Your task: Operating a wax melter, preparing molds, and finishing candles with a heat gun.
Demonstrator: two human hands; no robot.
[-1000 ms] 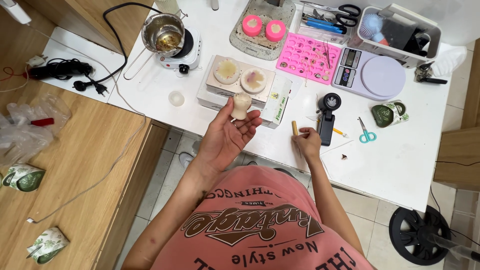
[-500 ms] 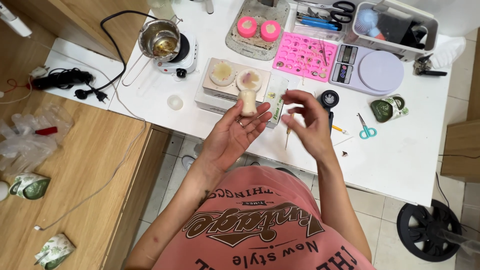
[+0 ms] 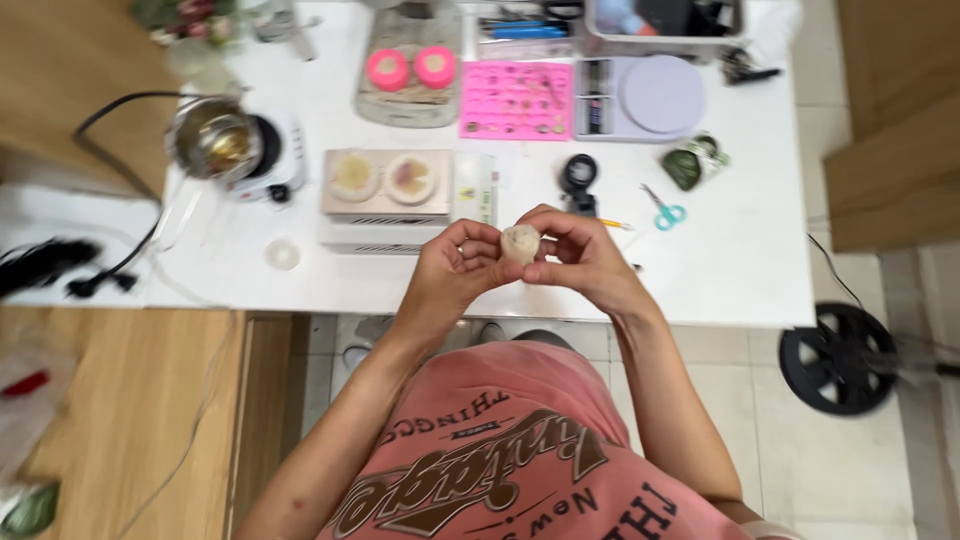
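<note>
Both of my hands meet over the front edge of the white table (image 3: 740, 270). Between them is a small cream wax piece (image 3: 520, 243), rounded and pale. My left hand (image 3: 455, 268) wraps it from the left, fingers curled. My right hand (image 3: 580, 255) grips it from the right, fingers bent over its top. The frame is a little blurred, so the wax piece's lower half is hidden by my fingers.
Behind my hands stand a white box with two round wax-filled moulds (image 3: 385, 178), a pot on a small hotplate (image 3: 225, 140), a pink silicone mould tray (image 3: 515, 98), a digital scale (image 3: 640, 95), small blue scissors (image 3: 662, 210), a black sharpener-like tool (image 3: 578, 178) and two pink cups (image 3: 410, 68).
My right hand left the stick on the table and came over to grip the wax piece together with my left hand. The view swung right and blurred.
</note>
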